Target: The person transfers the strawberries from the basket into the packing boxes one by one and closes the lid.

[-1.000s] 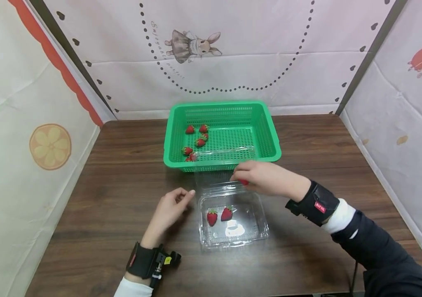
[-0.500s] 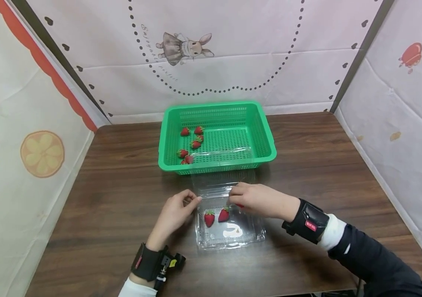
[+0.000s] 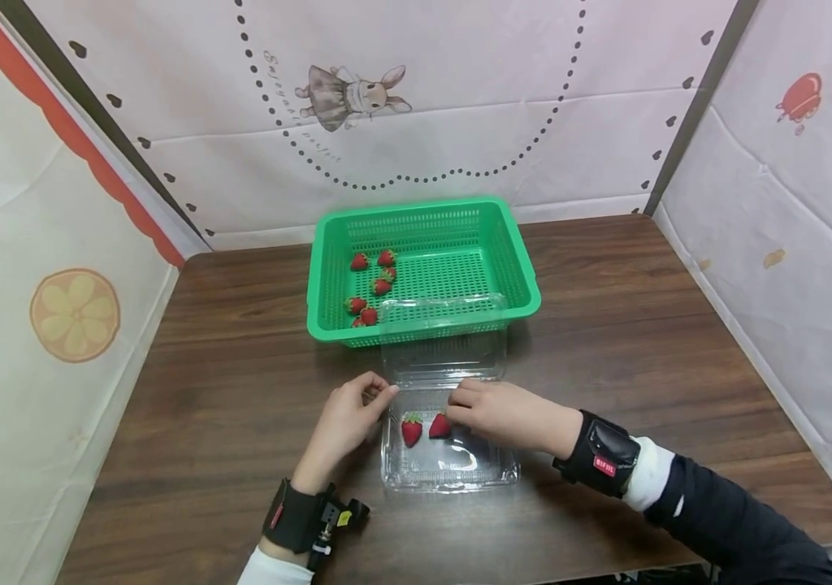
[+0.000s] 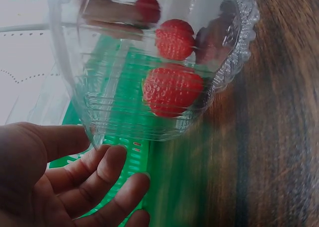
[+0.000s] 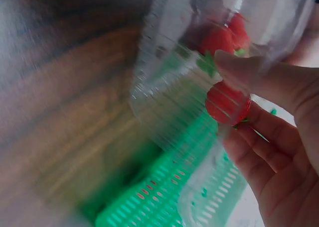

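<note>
A clear plastic clamshell container (image 3: 401,475) lies on the table with its lid tipped back. Two strawberries, a left one (image 3: 412,431) and a right one (image 3: 440,426), rest side by side in its base. My left hand (image 3: 346,414) pinches the container's left rim near the hinge, thumb and forefinger on either side of the plastic. Inside the base, my right hand (image 3: 507,413) holds another strawberry (image 5: 228,103) between thumb and fingers, seen in the right wrist view. From the head view that fruit is hidden behind the hand.
Behind the container stands a green plastic basket (image 3: 423,213) with several strawberries in its left half. The container's lid (image 3: 445,357) leans over the basket's front rim. Printed cloth walls (image 3: 460,122) close off the brown wooden table (image 3: 240,341) at the back and sides.
My right hand has come down from above the hinge into the container's base with its strawberry. My left hand has moved slightly right onto the rim. The head view has shifted a little.
</note>
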A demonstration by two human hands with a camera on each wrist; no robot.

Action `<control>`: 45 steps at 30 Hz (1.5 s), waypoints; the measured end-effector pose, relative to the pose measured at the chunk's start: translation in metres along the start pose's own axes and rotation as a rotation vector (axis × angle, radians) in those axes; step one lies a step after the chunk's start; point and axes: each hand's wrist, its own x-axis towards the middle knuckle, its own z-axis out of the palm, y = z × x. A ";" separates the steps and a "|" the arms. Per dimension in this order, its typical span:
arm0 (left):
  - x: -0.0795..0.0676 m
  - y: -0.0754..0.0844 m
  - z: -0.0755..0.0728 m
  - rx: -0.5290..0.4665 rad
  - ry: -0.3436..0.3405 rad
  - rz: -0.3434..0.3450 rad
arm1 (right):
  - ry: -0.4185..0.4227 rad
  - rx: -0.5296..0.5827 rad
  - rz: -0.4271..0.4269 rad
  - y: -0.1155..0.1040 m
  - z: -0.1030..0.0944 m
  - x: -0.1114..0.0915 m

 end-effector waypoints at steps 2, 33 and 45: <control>0.000 -0.001 0.001 0.001 0.004 0.004 | -0.031 -0.010 0.008 -0.002 0.005 0.000; -0.001 -0.001 0.005 -0.034 0.003 0.023 | 0.071 0.210 0.162 0.005 0.002 -0.028; -0.001 -0.004 0.002 -0.040 0.008 0.021 | 0.262 0.343 0.620 0.014 -0.002 -0.053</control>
